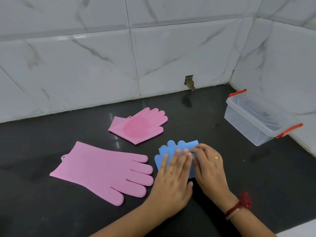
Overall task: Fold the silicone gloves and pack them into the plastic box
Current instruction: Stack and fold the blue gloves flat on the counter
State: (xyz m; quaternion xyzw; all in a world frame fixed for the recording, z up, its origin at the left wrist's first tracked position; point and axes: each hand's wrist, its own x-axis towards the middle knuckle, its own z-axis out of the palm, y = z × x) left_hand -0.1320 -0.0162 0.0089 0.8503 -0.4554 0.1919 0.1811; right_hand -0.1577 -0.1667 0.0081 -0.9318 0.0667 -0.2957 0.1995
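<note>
The tabletop (pixel 222 159) is glossy black with faint pale reflections. On it, the large glove (pixel 102 171) is plain soft pink. Behind it, the folded glove (pixel 138 125) is the same pink, with a round patch of fine bristles in a slightly deeper pink. To the right of the large glove, the blue glove (pixel 164 151) is light sky blue. The plastic box (pixel 256 120), far right of the blue glove, is clear, with red-orange clips. The wall tiles (pixel 85 65) behind the tabletop are white-grey with brownish marble veins. The left hand (pixel 172 178) carries a gold ring, and the right hand (pixel 208 166) too; its wrist has red and beige threads (pixel 237 207).
</note>
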